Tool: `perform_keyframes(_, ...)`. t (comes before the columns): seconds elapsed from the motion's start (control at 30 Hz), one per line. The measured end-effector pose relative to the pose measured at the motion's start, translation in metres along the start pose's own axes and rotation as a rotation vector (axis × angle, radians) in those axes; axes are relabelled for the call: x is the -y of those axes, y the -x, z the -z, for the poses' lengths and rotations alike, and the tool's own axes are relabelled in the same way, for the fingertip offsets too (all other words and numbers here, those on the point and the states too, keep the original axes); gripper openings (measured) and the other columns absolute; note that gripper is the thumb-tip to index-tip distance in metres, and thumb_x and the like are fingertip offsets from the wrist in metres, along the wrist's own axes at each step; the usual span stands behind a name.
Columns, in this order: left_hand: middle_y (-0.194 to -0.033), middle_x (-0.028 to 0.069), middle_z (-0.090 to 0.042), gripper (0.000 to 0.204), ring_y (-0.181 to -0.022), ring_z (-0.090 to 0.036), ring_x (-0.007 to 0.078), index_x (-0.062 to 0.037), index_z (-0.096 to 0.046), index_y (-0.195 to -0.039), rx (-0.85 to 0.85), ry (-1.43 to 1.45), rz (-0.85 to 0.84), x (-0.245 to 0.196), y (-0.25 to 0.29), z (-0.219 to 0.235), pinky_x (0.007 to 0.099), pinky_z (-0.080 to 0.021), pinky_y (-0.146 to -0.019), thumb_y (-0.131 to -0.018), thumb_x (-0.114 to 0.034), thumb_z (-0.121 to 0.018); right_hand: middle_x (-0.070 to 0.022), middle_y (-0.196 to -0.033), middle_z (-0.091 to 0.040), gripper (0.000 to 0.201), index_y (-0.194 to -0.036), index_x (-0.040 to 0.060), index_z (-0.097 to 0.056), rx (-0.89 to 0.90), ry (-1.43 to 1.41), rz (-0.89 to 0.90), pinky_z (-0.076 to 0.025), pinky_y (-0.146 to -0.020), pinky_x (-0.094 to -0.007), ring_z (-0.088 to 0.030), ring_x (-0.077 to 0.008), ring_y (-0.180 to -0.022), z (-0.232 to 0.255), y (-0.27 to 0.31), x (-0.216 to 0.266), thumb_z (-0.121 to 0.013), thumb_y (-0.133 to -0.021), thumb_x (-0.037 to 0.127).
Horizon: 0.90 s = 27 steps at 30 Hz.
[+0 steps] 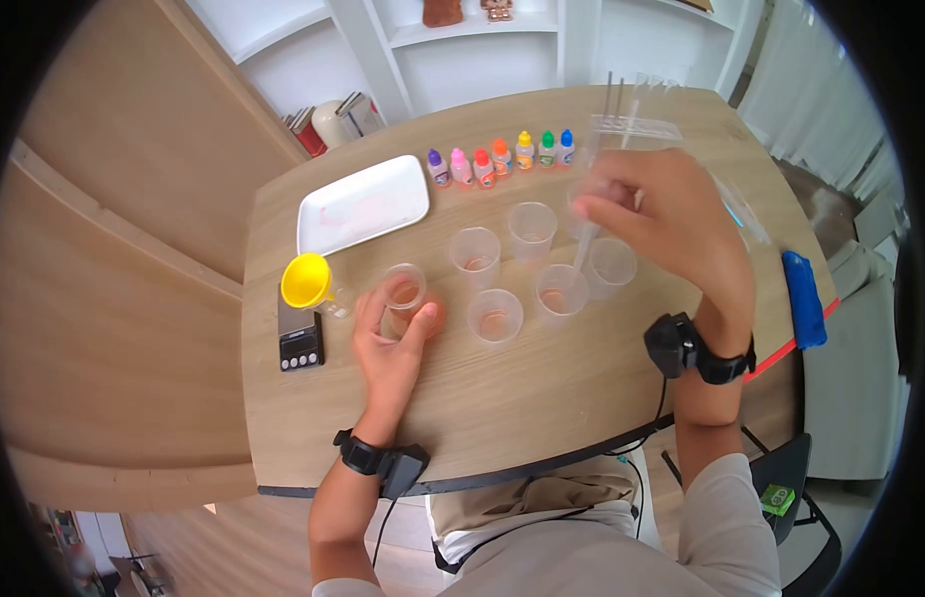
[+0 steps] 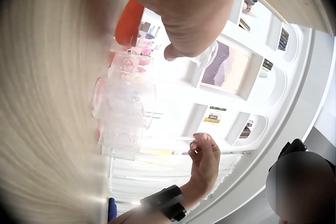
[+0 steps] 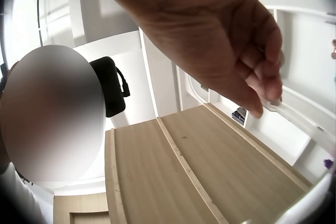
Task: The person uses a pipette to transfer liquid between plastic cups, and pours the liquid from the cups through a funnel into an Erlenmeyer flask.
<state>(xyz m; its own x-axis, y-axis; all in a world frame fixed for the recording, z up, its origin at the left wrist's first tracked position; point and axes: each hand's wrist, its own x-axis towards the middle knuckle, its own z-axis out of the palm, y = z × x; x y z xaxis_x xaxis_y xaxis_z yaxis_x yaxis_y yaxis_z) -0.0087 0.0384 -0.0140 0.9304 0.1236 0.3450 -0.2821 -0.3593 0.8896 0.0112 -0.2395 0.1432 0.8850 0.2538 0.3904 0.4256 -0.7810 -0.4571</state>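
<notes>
My left hand (image 1: 385, 343) holds a clear plastic cup (image 1: 405, 287) of orange-red liquid, thumb on one side and fingers on the other. That liquid (image 2: 128, 23) also shows past the palm in the left wrist view. Raised over the cups, my right hand (image 1: 671, 204) pinches a clear plastic pipette (image 1: 586, 247) pointing down. Its tip is at the rim of a cup (image 1: 562, 292) with a little pinkish liquid. Near it stand another low-filled cup (image 1: 494, 316), a similar cup (image 1: 475, 259), and more clear cups (image 1: 612, 265) to the right and behind.
Several small dye bottles (image 1: 483, 169) with coloured caps line the back. A white tray (image 1: 363, 204) lies at back left, near a yellow funnel (image 1: 306, 281) and a small scale (image 1: 301, 343). Clear pipettes (image 1: 746, 214) and a blue cloth (image 1: 803, 298) lie on the right.
</notes>
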Motion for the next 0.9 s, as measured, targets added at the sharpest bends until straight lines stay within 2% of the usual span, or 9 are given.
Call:
perform_keyframes(0.1,-0.111,0.0109,-0.066,0.040,-0.109,-0.056,0.0289,-0.0039,-0.065,-0.113,-0.057,-0.148,-0.174,-0.008,-0.002,0.000,0.0374,-0.042,-0.097,-0.074,-0.006,-0.077,-0.0056,-0.064,-0.060,0.014,-0.078,0.0038,-0.064,-0.115,-0.191,-0.009,-0.041,-0.054,-0.0303,-0.054,-0.0180,-0.057,0.008,0.007,0.023,-0.069,-0.079,0.017)
perform_keyframes(0.17,-0.115,0.0109,-0.066,0.041,-0.113,-0.055,0.0304,-0.0043,-0.065,-0.113,-0.077,-0.210,-0.273,-0.011,-0.003,0.002,0.0390,-0.041,-0.098,-0.074,-0.006,-0.077,0.0017,-0.066,-0.057,0.008,-0.081,-0.0001,-0.065,-0.335,-0.335,0.092,-0.037,-0.053,-0.0263,-0.052,-0.0094,-0.061,0.012,0.015,0.045,-0.067,-0.079,0.007)
perform_keyframes(0.2,-0.118,0.0110,-0.065,0.042,-0.116,-0.054,0.0319,-0.0046,-0.065,-0.114,-0.082,-0.256,-0.376,-0.012,-0.003,0.004,0.0405,-0.041,-0.099,-0.073,-0.006,-0.077,0.0017,-0.066,-0.057,0.008,-0.081,-0.0001,-0.065,-0.330,-0.349,0.099,-0.037,-0.053,-0.0263,-0.052,-0.0094,-0.061,0.010,0.018,0.047,-0.067,-0.079,0.007)
perform_keyframes(0.27,-0.121,0.0093,-0.066,0.044,-0.121,-0.052,0.0324,-0.0056,-0.066,-0.115,-0.081,-0.275,-0.367,-0.016,-0.001,0.006,0.0420,-0.038,-0.102,-0.073,-0.006,-0.077,-0.0003,-0.068,-0.059,0.010,-0.082,0.0006,-0.067,-0.379,-0.334,0.448,-0.038,-0.054,-0.0267,-0.053,-0.0111,-0.061,0.007,0.021,0.048,-0.070,-0.074,0.005)
perform_keyframes(0.37,-0.119,0.0082,-0.067,0.043,-0.122,-0.052,0.0318,-0.0074,-0.066,-0.116,-0.105,-0.307,-0.448,-0.021,-0.001,0.008,0.0413,-0.036,-0.104,-0.075,-0.009,-0.078,-0.0018,-0.070,-0.061,0.016,-0.082,0.0043,-0.068,-0.231,-0.320,0.649,-0.039,-0.055,-0.0271,-0.054,-0.0148,-0.061,-0.009,0.017,0.056,-0.076,-0.069,0.007)
perform_keyframes(0.5,-0.119,0.0052,-0.067,0.040,-0.122,-0.051,0.0307,-0.0095,-0.067,-0.116,-0.086,-0.301,-0.485,-0.019,0.002,0.009,0.0446,-0.032,-0.107,-0.078,-0.016,-0.077,-0.0029,-0.074,-0.061,0.022,-0.085,0.0076,-0.070,-0.119,-0.129,0.609,-0.042,-0.054,-0.0296,-0.056,-0.0193,-0.065,-0.042,0.016,0.060,-0.080,-0.068,0.016)
perform_keyframes(0.57,-0.119,0.0044,-0.067,0.039,-0.123,-0.051,0.0303,-0.0099,-0.067,-0.116,-0.084,-0.316,-0.505,-0.020,0.002,0.008,0.0463,-0.031,-0.107,-0.080,-0.018,-0.076,0.0017,-0.072,-0.056,0.017,-0.085,0.0097,-0.062,-0.185,-0.056,0.682,-0.042,-0.048,-0.0286,-0.055,-0.0145,-0.072,-0.065,0.012,0.055,-0.073,-0.074,0.018)
perform_keyframes(0.67,-0.119,0.0037,-0.067,0.036,-0.122,-0.052,0.0295,-0.0101,-0.068,-0.116,-0.077,-0.314,-0.508,-0.023,0.003,0.009,0.0496,-0.029,-0.108,-0.081,-0.018,-0.074,-0.0023,-0.080,-0.060,0.022,-0.088,0.0102,-0.069,-0.087,-0.008,0.644,-0.047,-0.055,-0.0332,-0.058,-0.0187,-0.075,-0.076,0.012,0.054,-0.079,-0.071,0.020)
perform_keyframes(0.9,-0.118,0.0052,-0.067,0.039,-0.121,-0.052,0.0315,-0.0070,-0.067,-0.115,-0.071,-0.363,-0.545,-0.021,0.002,0.010,0.0475,-0.031,-0.108,-0.079,-0.018,-0.076,-0.0025,-0.080,-0.061,0.019,-0.086,0.0096,-0.068,-0.091,-0.021,0.635,-0.047,-0.055,-0.0326,-0.058,-0.0194,-0.073,-0.085,0.010,0.053,-0.078,-0.072,0.018)
